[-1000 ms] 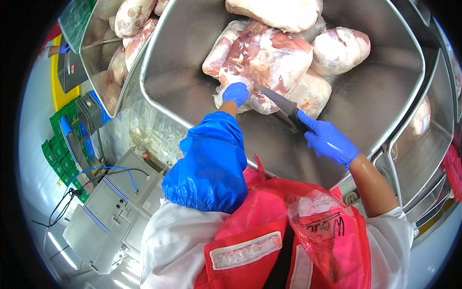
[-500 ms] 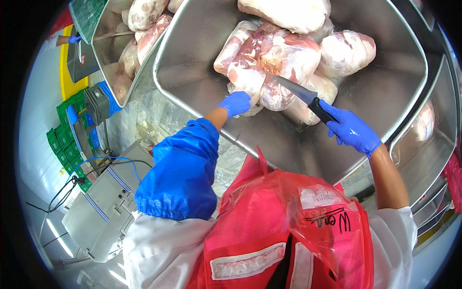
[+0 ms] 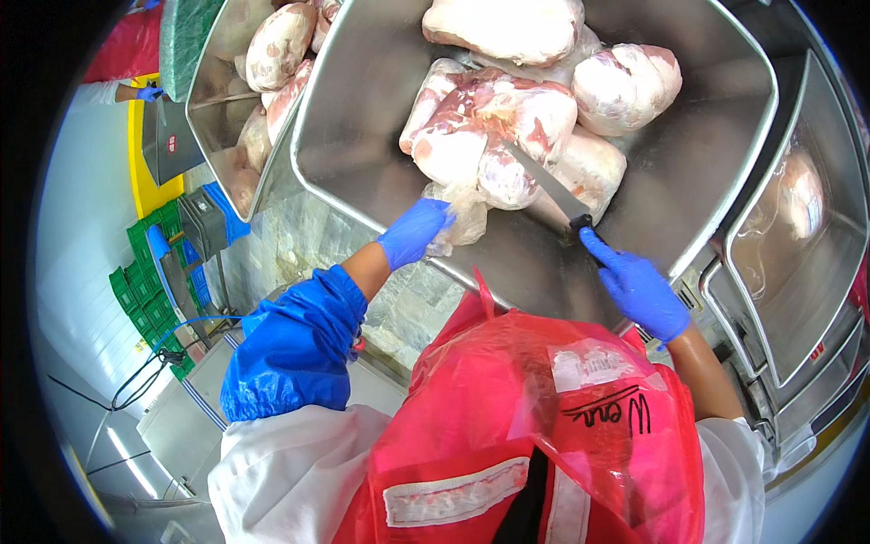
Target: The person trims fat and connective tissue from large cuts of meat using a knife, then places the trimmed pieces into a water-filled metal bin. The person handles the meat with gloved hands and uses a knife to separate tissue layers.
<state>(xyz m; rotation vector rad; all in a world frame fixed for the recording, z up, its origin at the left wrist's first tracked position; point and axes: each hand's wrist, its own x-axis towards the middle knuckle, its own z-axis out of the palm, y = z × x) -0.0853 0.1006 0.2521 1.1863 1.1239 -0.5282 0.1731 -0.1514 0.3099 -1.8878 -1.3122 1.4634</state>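
Observation:
Pale pink meat pieces (image 3: 623, 86) lie in a steel bin (image 3: 689, 199) before me. The middle piece (image 3: 542, 113) has red, exposed patches. My left hand (image 3: 412, 231), in a blue glove, grips a crumpled translucent plastic wrap (image 3: 462, 215) at the bin's near edge, just below that piece. My right hand (image 3: 634, 286), also gloved, is closed on the black handle of a knife (image 3: 548, 181); the blade's tip rests at the middle piece, and whether it enters the meat I cannot tell.
A second bin (image 3: 217, 127) of meat stands at left, a steel tub (image 3: 770, 317) with meat at right. Green crates (image 3: 136, 299), cables and grey equipment (image 3: 163, 444) are at lower left. Another person's gloved hand (image 3: 148, 94) is at the upper-left edge.
My left hand has drawn back toward me and down, pulling the translucent wrap out from the meat. My right hand has moved lower, with the knife still at the middle piece.

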